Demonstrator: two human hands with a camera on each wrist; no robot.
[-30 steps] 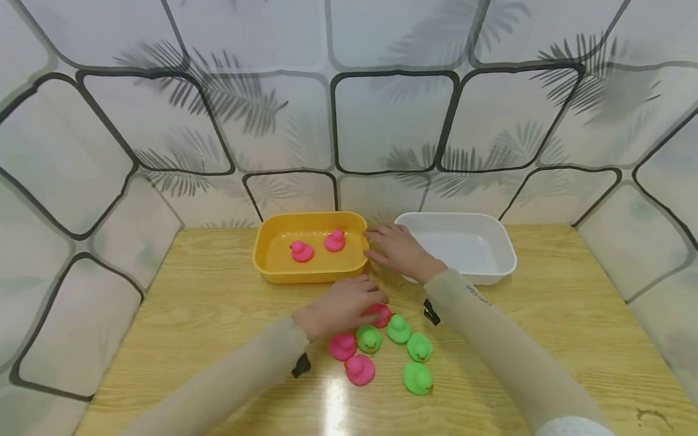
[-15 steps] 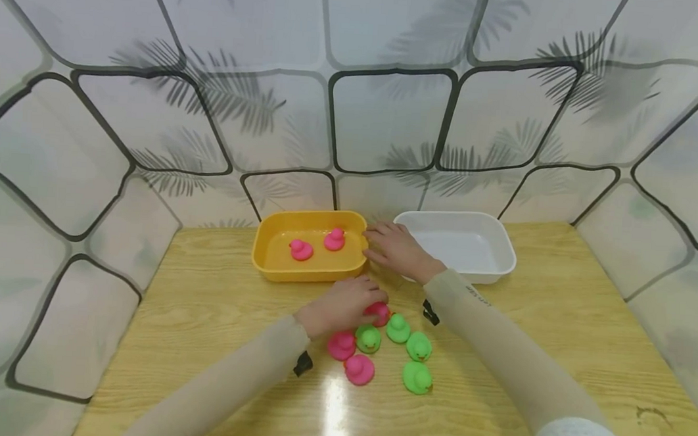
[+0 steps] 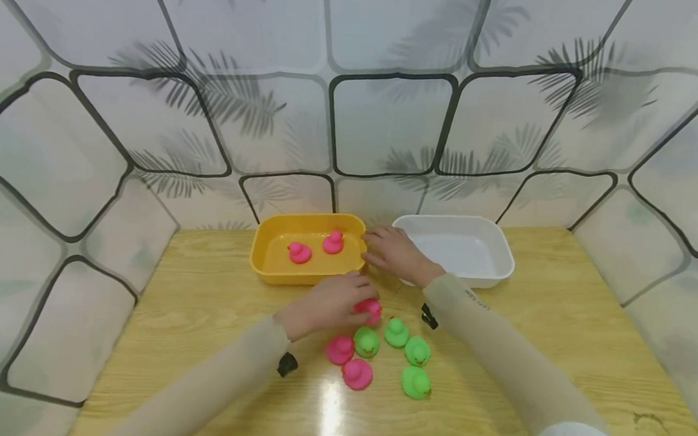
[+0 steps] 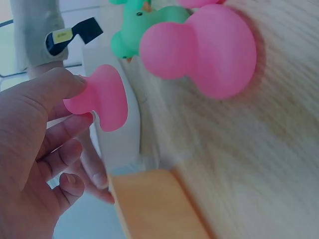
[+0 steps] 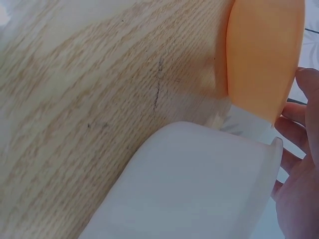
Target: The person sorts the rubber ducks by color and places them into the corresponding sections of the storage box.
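Note:
My left hand (image 3: 325, 304) pinches a pink rubber duck (image 4: 110, 97) by its head between thumb and forefinger. In the left wrist view the duck hangs above the table, its other fingers loosely bent. My right hand (image 3: 399, 253) rests with its fingertips at the right rim of the yellow tub (image 3: 289, 279), fingers relaxed. Inside that tub lie two pink ducks, one at left (image 3: 300, 253) and one at right (image 3: 332, 242). Two more pink ducks (image 3: 356, 374) and several green ducks (image 3: 416, 382) stand on the table in front of the hands.
A white tub (image 3: 457, 247) stands behind the right forearm, to the right of the yellow one. Both tubs are near the wall at the back of the wooden table (image 3: 213, 316). Black wrist straps show below both sleeves.
My left hand has drawn the pink duck up and slightly left, away from the green ducks, toward the yellow tub. The right hand stays at the tub's rim.

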